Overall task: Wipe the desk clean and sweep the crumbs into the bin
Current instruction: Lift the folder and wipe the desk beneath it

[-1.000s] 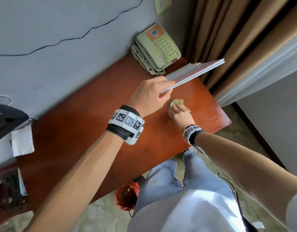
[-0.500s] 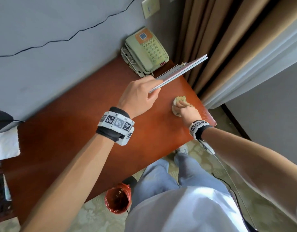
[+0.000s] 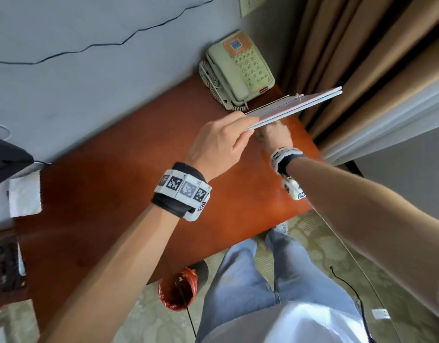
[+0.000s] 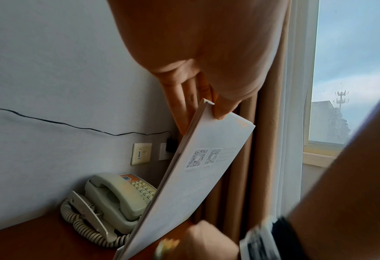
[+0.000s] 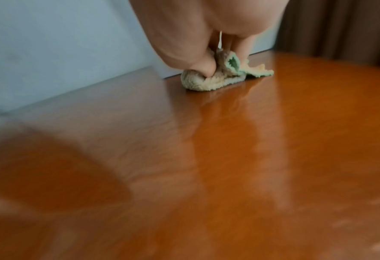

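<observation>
Glossy red-brown desk [image 3: 109, 194] runs along the wall. My crumpled beige-green cloth [image 5: 209, 79] lies bunched on the desk, near the wall. Red-lined bin [image 3: 178, 289] stands on the floor, just off the desk's front edge.

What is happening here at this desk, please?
A person is wiping the desk. The left hand holds a white folder lifted off the surface, near the phone. The right hand presses a crumpled cloth on the wood beneath the folder. A red-lined bin stands on the floor by the desk edge.
</observation>
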Motion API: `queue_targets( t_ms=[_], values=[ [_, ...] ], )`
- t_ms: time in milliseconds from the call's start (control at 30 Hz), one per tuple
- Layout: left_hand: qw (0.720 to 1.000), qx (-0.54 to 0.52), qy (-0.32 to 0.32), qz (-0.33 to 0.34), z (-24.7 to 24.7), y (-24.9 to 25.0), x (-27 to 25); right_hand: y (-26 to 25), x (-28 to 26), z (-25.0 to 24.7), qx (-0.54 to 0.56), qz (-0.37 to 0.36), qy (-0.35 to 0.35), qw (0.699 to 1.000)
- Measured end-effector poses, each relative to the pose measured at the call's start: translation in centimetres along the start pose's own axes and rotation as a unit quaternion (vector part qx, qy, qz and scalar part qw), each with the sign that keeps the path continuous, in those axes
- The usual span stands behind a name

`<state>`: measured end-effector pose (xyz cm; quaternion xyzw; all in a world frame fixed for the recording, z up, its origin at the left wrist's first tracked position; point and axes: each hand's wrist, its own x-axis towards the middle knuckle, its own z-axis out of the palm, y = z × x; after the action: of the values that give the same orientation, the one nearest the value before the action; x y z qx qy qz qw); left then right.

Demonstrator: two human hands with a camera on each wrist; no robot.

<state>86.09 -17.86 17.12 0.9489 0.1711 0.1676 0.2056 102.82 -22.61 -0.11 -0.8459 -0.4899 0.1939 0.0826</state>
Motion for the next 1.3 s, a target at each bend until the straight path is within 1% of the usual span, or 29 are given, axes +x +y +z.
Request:
queue_targets(
  t_ms=[67,100,167,200,233,300,367,400,467,500,600,700,800,833,900,1033,1100,1133,1167,1233,1300],
  values=[
    [1.000,0.005,-0.004,-0.004,-0.3,0.0,0.2,-3.5,-2.0,3.2,-0.010,-0.049,-0.013,0.999],
    [1.000,0.005,-0.006,-0.008,-0.4,0.0,0.4,-5.4,-3.2,5.3,-0.031,-0.091,-0.024,0.995],
    [1.000,0.004,-0.009,-0.015,-0.7,0.1,0.7,-9.6,-6.4,9.0,-0.082,-0.178,-0.046,0.980],
    [1.000,0.004,-0.011,-0.018,-0.8,0.2,0.8,-10.9,-7.9,10.3,-0.104,-0.214,-0.061,0.969],
    [1.000,0.004,-0.013,-0.020,-0.9,0.2,1.0,-11.6,-9.1,11.0,-0.117,-0.233,-0.087,0.961],
    [1.000,0.004,-0.016,-0.026,-1.1,0.3,1.2,-10.7,-10.3,11.5,-0.132,-0.269,-0.125,0.946],
    [0.999,0.002,-0.019,-0.032,-1.3,0.4,1.3,-8.1,-10.9,10.4,-0.133,-0.263,-0.131,0.946],
    [0.999,0.000,-0.020,-0.032,-1.4,0.4,1.3,-6.1,-11.0,9.6,-0.128,-0.246,-0.115,0.954],
    [0.999,-0.003,-0.018,-0.032,-1.4,0.3,1.4,-1.4,-10.5,7.2,-0.088,-0.191,-0.090,0.974],
    [0.999,-0.005,-0.015,-0.032,-1.5,0.2,1.3,1.2,-9.7,5.9,-0.058,-0.151,-0.080,0.984],
    [0.999,-0.007,-0.012,-0.034,-1.4,0.1,1.2,7.0,-6.1,3.5,-0.013,-0.048,-0.022,0.999],
    [0.999,-0.003,-0.005,-0.043,-1.3,-0.1,0.8,8.8,-1.4,1.7,0.025,0.041,-0.004,0.999],
    [0.999,-0.002,0.011,-0.052,-1.1,-0.5,0.4,8.0,2.5,1.1,0.008,0.074,0.029,0.997],
    [0.998,-0.003,0.021,-0.051,-1.0,-0.6,0.3,7.3,3.2,1.3,0.008,0.095,0.036,0.995],
    [0.998,-0.005,0.034,-0.050,-0.9,-0.7,0.4,5.2,4.0,2.0,0.006,0.086,0.037,0.996],
    [0.998,0.005,0.037,-0.043,-0.8,-0.5,1.2,1.0,5.2,4.0,-0.034,0.014,0.029,0.999],
    [0.998,0.010,0.042,-0.046,-0.8,-0.5,1.7,-1.6,4.8,4.7,-0.067,0.004,0.021,0.998],
    [0.998,0.010,0.046,-0.052,-0.9,-0.5,2.0,-3.2,4.0,5.0,-0.073,0.000,0.021,0.997],
    [0.997,0.009,0.050,-0.058,-1.0,-0.6,2.2,-4.8,2.5,5.1,-0.085,-0.024,0.015,0.996],
    [0.996,0.011,0.052,-0.067,-1.3,-0.6,2.5,-7.5,-1.4,6.0,-0.092,-0.093,-0.011,0.991],
    [0.996,0.011,0.049,-0.070,-1.5,-0.6,2.7,-8.4,-4.8,6.9,-0.107,-0.160,-0.050,0.980]
  ],
)
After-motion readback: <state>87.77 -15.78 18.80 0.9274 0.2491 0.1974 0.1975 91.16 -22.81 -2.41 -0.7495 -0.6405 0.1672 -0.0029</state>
